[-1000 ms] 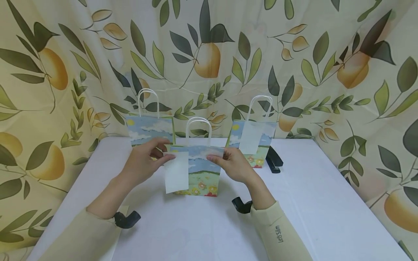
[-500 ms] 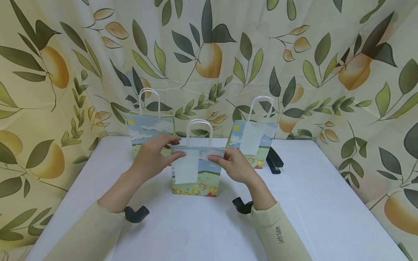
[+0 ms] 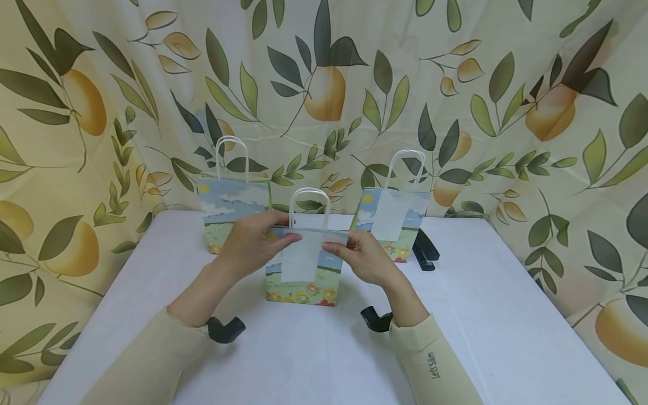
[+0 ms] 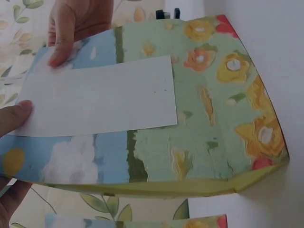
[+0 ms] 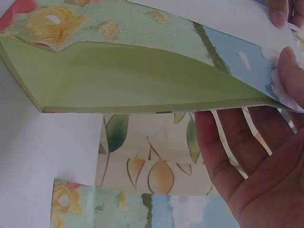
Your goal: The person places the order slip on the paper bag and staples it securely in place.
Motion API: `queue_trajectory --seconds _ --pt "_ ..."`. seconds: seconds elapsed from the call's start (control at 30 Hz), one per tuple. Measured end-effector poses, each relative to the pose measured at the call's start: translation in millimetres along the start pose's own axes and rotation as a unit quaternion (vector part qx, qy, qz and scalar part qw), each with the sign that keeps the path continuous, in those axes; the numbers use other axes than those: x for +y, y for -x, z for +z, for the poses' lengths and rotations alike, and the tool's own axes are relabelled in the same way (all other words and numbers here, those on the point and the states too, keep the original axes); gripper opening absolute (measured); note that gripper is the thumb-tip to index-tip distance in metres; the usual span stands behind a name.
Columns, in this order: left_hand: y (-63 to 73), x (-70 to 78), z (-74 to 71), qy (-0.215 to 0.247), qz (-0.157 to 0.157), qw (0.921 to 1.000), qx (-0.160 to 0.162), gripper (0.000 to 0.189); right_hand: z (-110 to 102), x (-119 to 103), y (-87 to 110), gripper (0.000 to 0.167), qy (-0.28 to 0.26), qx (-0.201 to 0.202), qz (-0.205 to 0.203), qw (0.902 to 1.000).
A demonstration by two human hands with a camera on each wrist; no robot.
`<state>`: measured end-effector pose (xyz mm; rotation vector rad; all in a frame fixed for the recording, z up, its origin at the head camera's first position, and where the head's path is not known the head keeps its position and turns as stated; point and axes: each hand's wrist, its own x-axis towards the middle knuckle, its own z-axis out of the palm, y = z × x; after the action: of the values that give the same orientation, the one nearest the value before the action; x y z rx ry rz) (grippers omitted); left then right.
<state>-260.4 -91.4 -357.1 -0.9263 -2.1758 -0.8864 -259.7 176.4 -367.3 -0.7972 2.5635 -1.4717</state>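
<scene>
A small paper gift bag (image 3: 329,278), printed with sky and flowers, stands upright at the middle of the table in the head view. A blank white card (image 3: 298,261) lies flat on its front, reaching up to the top edge. My left hand (image 3: 250,242) pinches the card at the bag's top edge, thumb in front and fingers behind. With thumb and fingers, my right hand (image 3: 367,259) grips the bag's top right corner. The left wrist view shows the card (image 4: 104,97) lying lengthwise along the bag. The bag's green side (image 5: 133,76) bows inward in the right wrist view.
Behind, at left, stands a matching gift bag (image 3: 233,197) without a card on its front. Another bag (image 3: 405,242) at right bears a white card (image 3: 390,216). A black stapler (image 3: 425,250) lies beside it. A leaf-and-fruit patterned curtain (image 3: 324,90) hangs behind the white table (image 3: 481,315).
My left hand has moved right, carrying the card from over the bag's left edge to the middle of its front. My right hand has stayed at the bag's top right corner.
</scene>
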Motion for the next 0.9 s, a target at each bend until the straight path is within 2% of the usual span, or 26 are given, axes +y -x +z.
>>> queue_trajectory --seconds 0.2,0.67,0.8,0.9 --pt "-1.3 0.8 4.8 0.006 -0.02 0.9997 0.016 0.029 0.2 0.8 -0.2 0.028 -0.003 -0.001 -0.002 1.0" --pt "-3.8 3.5 8.3 -0.001 -0.027 0.9989 0.038 0.032 0.7 -0.9 -1.2 0.027 -0.009 0.002 -0.033 0.9994" --pt "-2.6 3.2 9.8 0.01 -0.029 0.9985 0.046 0.032 2.2 -0.6 -1.5 0.026 -0.007 0.01 -0.027 0.9996" --pt "-0.2 1.6 11.3 0.036 -0.044 0.9972 0.047 0.031 3.0 0.5 -1.8 0.025 -0.004 0.013 -0.024 0.9996"
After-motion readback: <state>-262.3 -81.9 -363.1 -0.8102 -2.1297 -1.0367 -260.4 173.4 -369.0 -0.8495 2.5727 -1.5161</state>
